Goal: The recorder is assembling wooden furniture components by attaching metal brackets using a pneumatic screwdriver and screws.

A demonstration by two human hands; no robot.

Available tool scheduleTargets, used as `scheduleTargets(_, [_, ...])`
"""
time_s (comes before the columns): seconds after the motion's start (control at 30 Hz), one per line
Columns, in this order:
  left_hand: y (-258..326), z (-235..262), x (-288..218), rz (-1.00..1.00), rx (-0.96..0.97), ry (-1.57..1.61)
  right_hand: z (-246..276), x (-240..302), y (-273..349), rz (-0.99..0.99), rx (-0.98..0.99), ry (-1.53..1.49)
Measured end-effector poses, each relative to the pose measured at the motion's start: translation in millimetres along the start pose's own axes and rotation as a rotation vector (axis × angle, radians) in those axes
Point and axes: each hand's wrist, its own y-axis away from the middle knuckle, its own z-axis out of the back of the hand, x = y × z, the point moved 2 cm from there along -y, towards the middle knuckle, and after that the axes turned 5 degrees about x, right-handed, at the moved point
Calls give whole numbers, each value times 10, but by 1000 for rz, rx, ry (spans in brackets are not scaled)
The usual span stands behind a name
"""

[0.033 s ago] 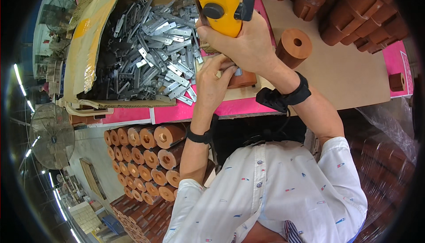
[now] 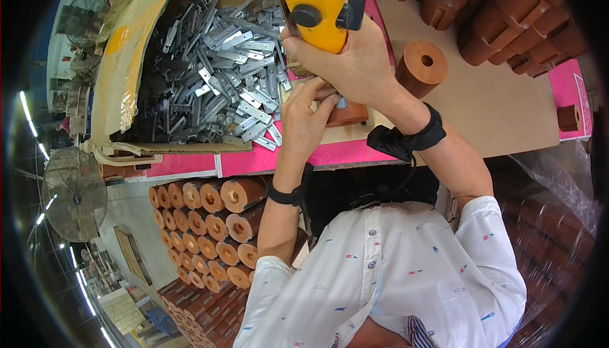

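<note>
My right hand (image 2: 361, 63) is wrapped round a yellow power tool (image 2: 320, 9) with black knobs, held upright above the worktable; its lower end is hidden behind my hands. Just below it, my left hand (image 2: 306, 112) has its fingers pinched together at a small silver metal piece (image 2: 342, 103). That piece lies against a reddish-brown block (image 2: 348, 116), partly covered by both hands. To the left, many drilled metal strips (image 2: 222, 69) fill an open cardboard box (image 2: 144, 44), some spilling over its near edge.
A brown cylinder with a centre hole (image 2: 424, 66) stands right of my right hand. More brown pieces (image 2: 507, 12) crowd the table's far right. Below the table at left, hollow brown cylinders (image 2: 243, 194) are stacked in rows. A large fan (image 2: 75, 194) stands farther left.
</note>
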Motion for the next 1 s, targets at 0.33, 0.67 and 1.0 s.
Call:
scheduleTargets(0.33, [40, 15, -17, 98, 65, -8, -4, -37, 37, -90, 71, -46])
scheduleTargets(0.67, [-34, -55, 81, -64, 264, 74, 1, 98, 76, -137, 184, 22])
scheduleTargets(1.0, [-23, -162, 235, 12, 287, 118, -24, 114, 86, -138, 185, -75])
